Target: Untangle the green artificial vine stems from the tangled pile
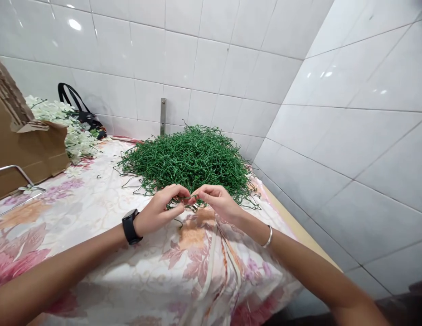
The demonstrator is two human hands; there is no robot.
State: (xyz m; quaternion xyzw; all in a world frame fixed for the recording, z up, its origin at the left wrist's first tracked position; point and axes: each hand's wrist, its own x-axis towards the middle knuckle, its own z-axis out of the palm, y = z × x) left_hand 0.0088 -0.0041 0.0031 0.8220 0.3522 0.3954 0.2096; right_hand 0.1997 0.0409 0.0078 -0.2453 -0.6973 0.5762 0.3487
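A large tangled heap of thin green plastic flower stems (193, 156) lies on the cloth-covered table. At its near edge my two hands meet, fingertips almost touching. My left hand (165, 203), with a black watch on the wrist, is pinched on a thin green stem (194, 196). Opposite it, my right hand (219, 201), with a light bangle on the wrist, pinches the same small piece between thumb and forefinger. The fingers cover most of the stem, so its full shape is hidden. A few loose stems lie under the hands.
A floral cloth (129, 271) covers the table. On the left stand a cardboard box (27, 149), white artificial flowers (76, 136), a dark bag (90, 120) and a bent metal wire frame (22, 174). White tiled walls (211, 63) close off the back and right. A metal strip (163, 115) rises behind the heap.
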